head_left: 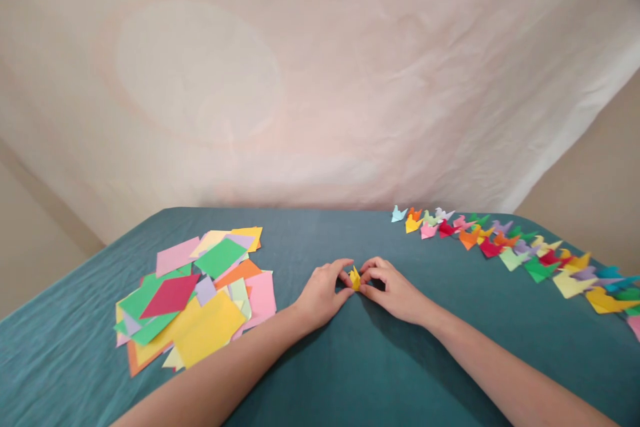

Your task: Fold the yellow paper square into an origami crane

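Note:
A small yellow folded paper piece stands between my two hands near the middle of the table. From the left, the curved fingers of my left hand pinch its side. My right hand grips the opposite side between thumb and bent fingers. The piece has pointed tips sticking up; its lower part is partly covered by my fingertips, so its exact folds cannot be made out.
A loose pile of coloured paper sheets lies to the left, beside my left forearm. Rows of small folded paper birds run along the right side. Dark teal cloth covers the table, and a pale hanging sheet rises behind it.

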`<state>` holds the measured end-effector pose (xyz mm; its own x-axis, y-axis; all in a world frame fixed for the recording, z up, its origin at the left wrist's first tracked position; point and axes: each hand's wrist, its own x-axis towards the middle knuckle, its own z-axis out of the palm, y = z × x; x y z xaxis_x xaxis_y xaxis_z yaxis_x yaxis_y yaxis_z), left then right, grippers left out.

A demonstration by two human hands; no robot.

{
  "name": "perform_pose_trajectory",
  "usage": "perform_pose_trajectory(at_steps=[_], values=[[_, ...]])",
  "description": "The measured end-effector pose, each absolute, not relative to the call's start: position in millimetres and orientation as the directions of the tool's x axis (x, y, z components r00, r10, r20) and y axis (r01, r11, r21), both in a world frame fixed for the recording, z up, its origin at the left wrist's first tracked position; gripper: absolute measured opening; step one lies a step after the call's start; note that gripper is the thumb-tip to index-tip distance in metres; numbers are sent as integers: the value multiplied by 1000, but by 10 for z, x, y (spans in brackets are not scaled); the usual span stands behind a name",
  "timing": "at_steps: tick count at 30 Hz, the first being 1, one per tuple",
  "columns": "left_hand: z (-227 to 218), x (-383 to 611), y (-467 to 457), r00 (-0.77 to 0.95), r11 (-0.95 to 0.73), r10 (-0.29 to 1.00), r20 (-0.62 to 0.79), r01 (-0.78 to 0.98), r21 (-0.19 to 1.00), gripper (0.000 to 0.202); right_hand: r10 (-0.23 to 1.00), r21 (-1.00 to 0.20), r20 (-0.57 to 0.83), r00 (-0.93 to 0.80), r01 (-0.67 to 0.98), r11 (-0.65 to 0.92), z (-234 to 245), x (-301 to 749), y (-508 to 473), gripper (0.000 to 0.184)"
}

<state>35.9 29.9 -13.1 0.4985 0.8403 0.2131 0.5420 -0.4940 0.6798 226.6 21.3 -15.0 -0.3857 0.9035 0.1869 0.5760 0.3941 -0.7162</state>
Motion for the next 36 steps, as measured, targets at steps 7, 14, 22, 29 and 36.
perform_pose_trajectory(at_steps=[7,14,22,29,36], values=[[-58,381,372,526,-462,838,145,542,702,42,891,-727,178,-418,554,406,-154,2303,242,9],[-46,347,369,525,-432,844,114,538,724,40,897,-680,201,-393,603,417,-202,2252,258,16],[-105,369,349,488,-481,850,198,567,668,35,901,-645,235,-365,635,425,-235,2225,255,16],[-126,367,352,451,-470,867,213,597,650,34,908,-659,257,-331,627,415,-262,2217,256,13],[-175,372,319,451,-532,843,291,627,570,27,907,-654,261,-331,631,418,-263,2218,263,11]])
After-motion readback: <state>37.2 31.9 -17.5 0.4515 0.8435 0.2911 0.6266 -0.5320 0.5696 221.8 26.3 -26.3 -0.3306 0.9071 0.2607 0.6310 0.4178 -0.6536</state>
